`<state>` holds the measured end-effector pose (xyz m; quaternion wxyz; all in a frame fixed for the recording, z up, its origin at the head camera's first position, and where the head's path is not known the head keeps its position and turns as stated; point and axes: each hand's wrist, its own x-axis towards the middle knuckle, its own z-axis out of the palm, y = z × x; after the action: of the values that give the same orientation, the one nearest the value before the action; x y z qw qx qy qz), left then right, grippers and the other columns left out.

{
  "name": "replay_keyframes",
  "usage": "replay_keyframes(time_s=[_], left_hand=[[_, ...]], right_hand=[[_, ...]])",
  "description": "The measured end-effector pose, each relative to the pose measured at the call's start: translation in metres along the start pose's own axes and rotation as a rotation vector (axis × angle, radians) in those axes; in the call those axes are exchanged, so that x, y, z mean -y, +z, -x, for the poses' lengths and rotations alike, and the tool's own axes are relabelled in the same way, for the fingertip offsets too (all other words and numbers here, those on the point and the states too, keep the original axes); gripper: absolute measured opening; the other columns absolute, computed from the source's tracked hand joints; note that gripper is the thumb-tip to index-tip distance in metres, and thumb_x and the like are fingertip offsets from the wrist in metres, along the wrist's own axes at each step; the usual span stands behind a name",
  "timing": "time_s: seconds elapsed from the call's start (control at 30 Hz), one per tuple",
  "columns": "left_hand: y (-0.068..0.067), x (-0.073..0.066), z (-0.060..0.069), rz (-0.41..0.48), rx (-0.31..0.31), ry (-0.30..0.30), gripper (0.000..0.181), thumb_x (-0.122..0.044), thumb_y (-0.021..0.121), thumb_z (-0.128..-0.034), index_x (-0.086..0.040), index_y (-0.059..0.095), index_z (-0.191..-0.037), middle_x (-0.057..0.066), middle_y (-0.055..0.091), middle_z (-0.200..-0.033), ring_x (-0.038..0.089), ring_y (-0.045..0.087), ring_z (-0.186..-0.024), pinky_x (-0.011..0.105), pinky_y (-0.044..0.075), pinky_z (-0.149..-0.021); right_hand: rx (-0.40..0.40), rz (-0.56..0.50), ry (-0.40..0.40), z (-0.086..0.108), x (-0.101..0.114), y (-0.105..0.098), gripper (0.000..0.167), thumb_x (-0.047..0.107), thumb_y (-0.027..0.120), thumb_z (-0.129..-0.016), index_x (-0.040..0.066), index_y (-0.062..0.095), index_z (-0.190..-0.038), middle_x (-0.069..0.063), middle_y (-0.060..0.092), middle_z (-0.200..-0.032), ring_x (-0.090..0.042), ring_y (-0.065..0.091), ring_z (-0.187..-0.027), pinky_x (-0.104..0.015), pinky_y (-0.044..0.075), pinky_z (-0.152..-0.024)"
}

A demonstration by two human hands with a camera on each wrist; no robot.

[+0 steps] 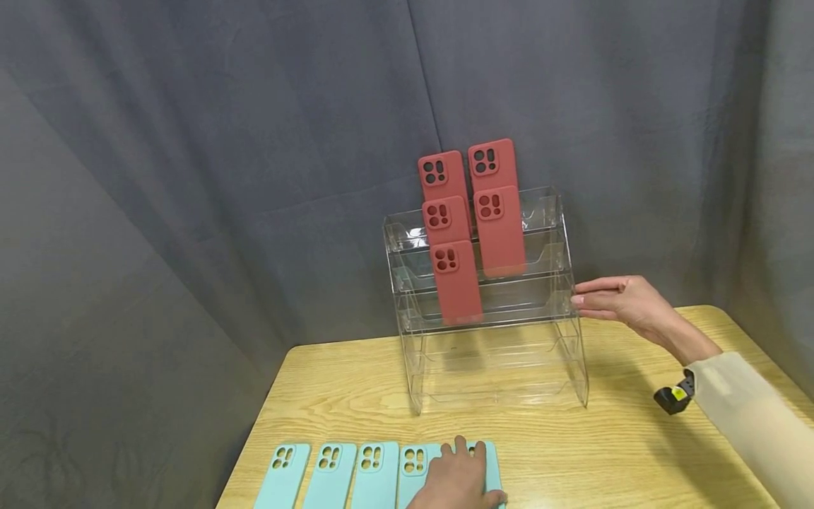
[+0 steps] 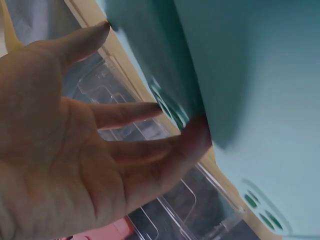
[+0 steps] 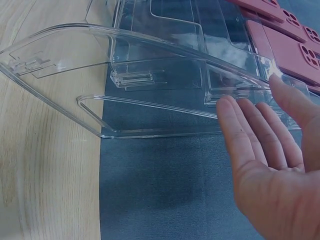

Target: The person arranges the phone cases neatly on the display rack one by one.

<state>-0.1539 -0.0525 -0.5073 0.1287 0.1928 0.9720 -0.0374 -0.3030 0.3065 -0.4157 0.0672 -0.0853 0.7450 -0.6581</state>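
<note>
My left hand (image 1: 454, 477) is over the rightmost mint-green phone case (image 1: 492, 466) in the front row. In the left wrist view its thumb touches one long edge of the case (image 2: 145, 45), while the fingertips meet the camera-hole end and the opposite edge. A neighbouring case (image 2: 260, 100) lies close beside it. My right hand (image 1: 626, 304) is at the right side of a clear tiered rack (image 1: 496, 392), its fingers straight, fingertips touching or very near the side panel. Several red phone cases (image 1: 454, 283) lean on the rack's upper tiers.
More mint-green phone cases (image 1: 331, 481) lie in a row along the front left of the wooden table (image 1: 343, 382). A grey curtain (image 1: 254, 141) hangs behind the rack. A black wrist strap (image 1: 674, 396) is around the right wrist.
</note>
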Motion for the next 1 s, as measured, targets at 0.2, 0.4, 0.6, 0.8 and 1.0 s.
replay_keyframes(time_s=[0.2,0.4,0.6,0.8,1.0], left_hand=[[0.004,-0.008,-0.004,0.081,0.044,-0.050,0.089,-0.071,0.072,-0.0860,-0.013,0.053,-0.151,0.020,0.058,-0.147,0.044,0.059,-0.131,0.050,0.068,-0.079],[0.004,-0.013,-0.008,0.086,0.024,-0.048,0.088,-0.068,0.076,-0.0853,-0.017,0.052,-0.153,0.019,0.058,-0.148,0.045,0.058,-0.135,0.055,0.068,-0.083],[0.003,-0.014,-0.013,0.146,0.024,-0.042,0.078,-0.059,0.080,-0.0873,-0.019,0.056,-0.149,0.018,0.061,-0.145,0.041,0.058,-0.137,0.060,0.067,-0.080],[-0.001,-0.016,-0.013,0.259,0.063,-0.054,0.070,-0.046,0.082,-0.0892,-0.017,0.057,-0.148,0.020,0.057,-0.150,0.043,0.056,-0.140,0.066,0.066,-0.078],[-0.005,-0.021,-0.011,0.193,0.045,-0.055,0.056,-0.042,0.085,-0.0844,-0.020,0.067,-0.133,0.013,0.065,-0.126,0.031,0.064,-0.109,0.048,0.069,-0.069]], right_hand=[[0.005,-0.002,0.006,0.000,-0.001,-0.001,0.059,0.017,0.076,-0.098,-0.014,0.054,-0.142,0.012,0.080,-0.110,-0.010,0.078,-0.105,-0.028,0.065,-0.096],[0.007,-0.002,0.004,0.000,-0.001,-0.001,0.058,0.017,0.077,-0.098,-0.013,0.055,-0.142,0.010,0.080,-0.111,-0.011,0.078,-0.105,-0.027,0.066,-0.094],[0.011,-0.001,0.008,0.000,0.000,-0.001,0.055,0.017,0.077,-0.098,-0.012,0.056,-0.141,0.008,0.080,-0.112,-0.011,0.078,-0.106,-0.031,0.066,-0.097],[0.005,0.023,0.014,-0.001,0.001,-0.001,0.060,0.019,0.077,-0.098,-0.012,0.054,-0.143,0.011,0.080,-0.110,-0.009,0.077,-0.104,-0.029,0.066,-0.094],[0.013,0.040,0.012,0.001,0.002,0.001,0.060,0.020,0.076,-0.099,-0.014,0.052,-0.143,0.012,0.080,-0.110,-0.007,0.077,-0.102,-0.028,0.067,-0.092]])
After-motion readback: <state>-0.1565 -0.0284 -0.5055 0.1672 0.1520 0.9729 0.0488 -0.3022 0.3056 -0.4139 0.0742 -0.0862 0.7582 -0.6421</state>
